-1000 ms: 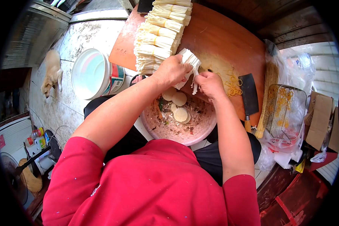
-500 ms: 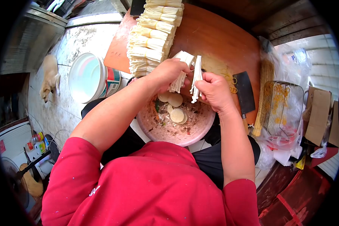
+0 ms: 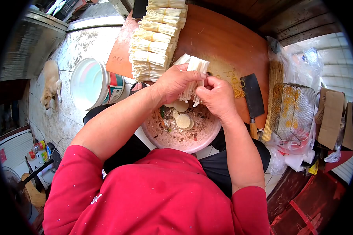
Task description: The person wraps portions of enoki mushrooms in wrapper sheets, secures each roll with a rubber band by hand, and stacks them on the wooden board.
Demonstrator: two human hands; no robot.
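My left hand (image 3: 174, 83) is wrapped round a loose bunch of white enoki mushrooms (image 3: 197, 66), held over the near edge of the wooden table. The fingers of my right hand (image 3: 217, 98) are pinched on the right side of the same bunch, touching its lower stems. Below both hands sits a pink basin (image 3: 172, 144) with scraps and round pale cut ends (image 3: 183, 121) in it. Left of the bunch, banded enoki bundles (image 3: 155, 41) are stacked in a tall row. Yellow rubber bands (image 3: 237, 87) lie beside a cleaver (image 3: 253, 96) to the right.
The brown table (image 3: 219, 35) stretches away ahead. A white bucket (image 3: 89, 84) stands on the floor at left, near a lying dog (image 3: 51, 82). At right are a straw broom (image 3: 275, 74), a wire basket (image 3: 294, 113) and cardboard boxes (image 3: 331, 121).
My right hand has moved left, bringing its small cluster of enoki mushrooms against the bunch in my left hand. The gap between the two clusters has closed.
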